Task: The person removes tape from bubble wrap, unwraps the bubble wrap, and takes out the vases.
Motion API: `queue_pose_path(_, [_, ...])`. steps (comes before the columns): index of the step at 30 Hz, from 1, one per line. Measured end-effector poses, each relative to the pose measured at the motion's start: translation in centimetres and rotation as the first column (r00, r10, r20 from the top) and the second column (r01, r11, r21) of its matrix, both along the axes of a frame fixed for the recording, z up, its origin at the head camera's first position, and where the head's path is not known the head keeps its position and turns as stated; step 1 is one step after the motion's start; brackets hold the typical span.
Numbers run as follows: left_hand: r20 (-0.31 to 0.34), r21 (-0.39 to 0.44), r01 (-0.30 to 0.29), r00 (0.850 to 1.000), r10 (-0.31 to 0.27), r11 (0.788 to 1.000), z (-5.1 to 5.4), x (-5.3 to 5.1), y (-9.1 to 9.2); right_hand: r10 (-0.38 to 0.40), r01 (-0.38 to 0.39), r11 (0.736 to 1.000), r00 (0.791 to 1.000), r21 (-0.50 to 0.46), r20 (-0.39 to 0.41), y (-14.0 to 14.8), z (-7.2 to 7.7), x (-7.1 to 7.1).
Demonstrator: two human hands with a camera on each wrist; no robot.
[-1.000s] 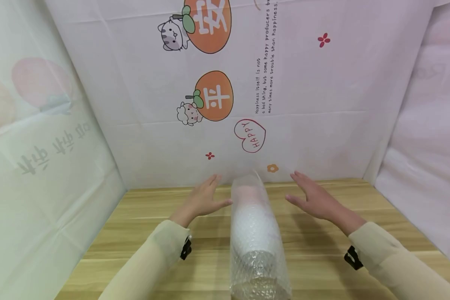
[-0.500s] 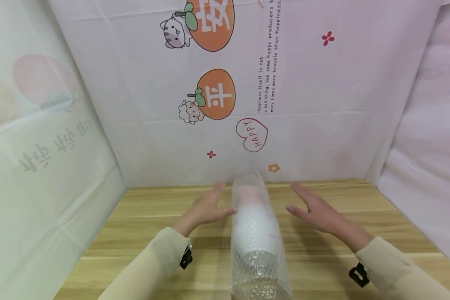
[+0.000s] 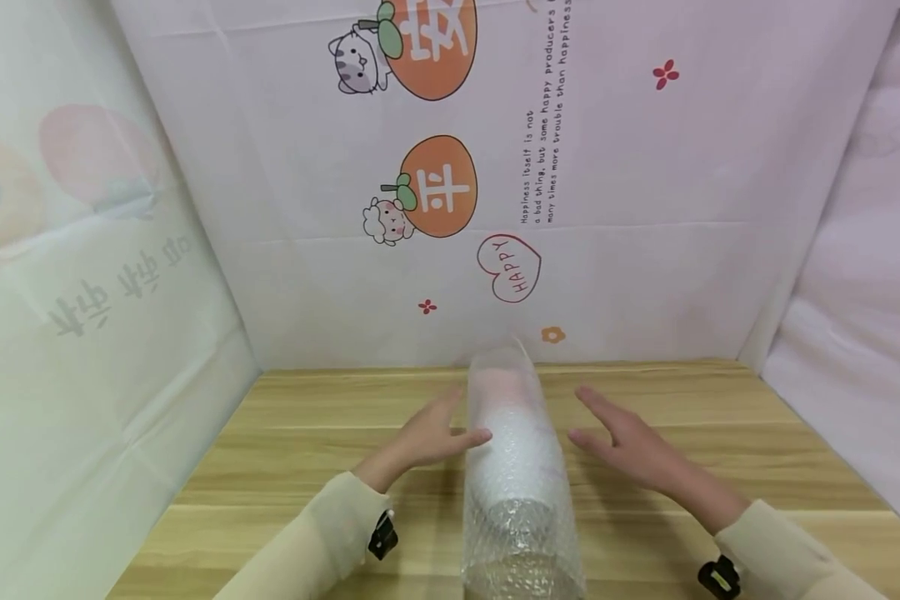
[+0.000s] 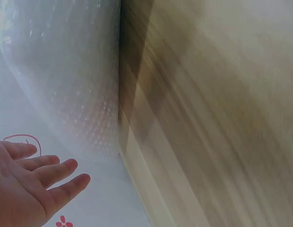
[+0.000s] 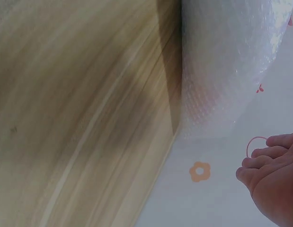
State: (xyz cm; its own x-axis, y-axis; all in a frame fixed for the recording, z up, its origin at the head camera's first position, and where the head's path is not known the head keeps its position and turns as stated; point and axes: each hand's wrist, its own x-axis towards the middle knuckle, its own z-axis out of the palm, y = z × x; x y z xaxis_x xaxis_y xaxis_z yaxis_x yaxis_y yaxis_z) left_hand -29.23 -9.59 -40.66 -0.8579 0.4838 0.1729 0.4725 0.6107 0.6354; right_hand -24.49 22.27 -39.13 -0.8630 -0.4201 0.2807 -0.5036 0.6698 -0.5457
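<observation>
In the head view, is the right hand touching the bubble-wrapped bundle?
No, wooden tabletop shows between the right hand and the bubble-wrapped bundle.

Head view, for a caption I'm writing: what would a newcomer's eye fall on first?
Probably the bubble wrap, low in the middle of the picture on the wooden table, with the left hand and right hand at its sides. Next, likely the orange fruits printed on the white cloth behind.
</observation>
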Motion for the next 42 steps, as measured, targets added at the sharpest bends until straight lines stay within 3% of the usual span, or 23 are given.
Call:
queue_pose_path(3, [0.038, 0.091, 0.048, 0.998, -0.051, 0.995, -0.2, 0.3, 0.3, 0.009, -0.009, 1.0, 1.0, -0.002, 0.004, -0.4, -0.2, 0.5])
queue_pose_path(6, [0.099, 0.148, 0.048, 0.993, -0.063, 0.988, -0.3, 0.8, 0.6, 0.023, -0.022, 1.0, 1.0, -0.006, 0.013, -0.7, -0.4, 1.0])
queue_pose_path(10, [0.179, 0.152, 0.003, 0.983, -0.031, 0.988, -0.4, 1.5, 1.0, 0.038, -0.036, 0.999, 0.999, -0.032, 0.04, -1.1, -0.8, 1.5])
queue_pose_path(14, [0.219, 0.139, -0.032, 0.976, 0.001, 0.99, -0.8, 2.2, 1.4, 0.055, -0.051, 0.997, 0.996, -0.057, 0.069, -1.4, -1.3, 1.8])
queue_pose_path(24, [0.2, 0.213, -0.101, 0.978, 0.057, 0.972, -2.0, 2.5, 2.6, 0.047, -0.041, 0.994, 0.997, -0.099, 0.06, -2.4, -2.3, 2.8])
queue_pose_path(33, [0.248, 0.318, -0.145, 0.967, 0.065, 0.937, -2.9, 2.7, 3.3, 0.044, -0.024, 0.988, 0.991, -0.153, 0.126, -3.3, -2.7, 3.3])
queue_pose_path(42, [0.278, 0.342, -0.183, 0.957, 0.087, 0.922, -3.4, 2.9, 3.8, 0.049, -0.007, 0.975, 0.982, -0.221, 0.181, -4.3, -2.7, 3.8])
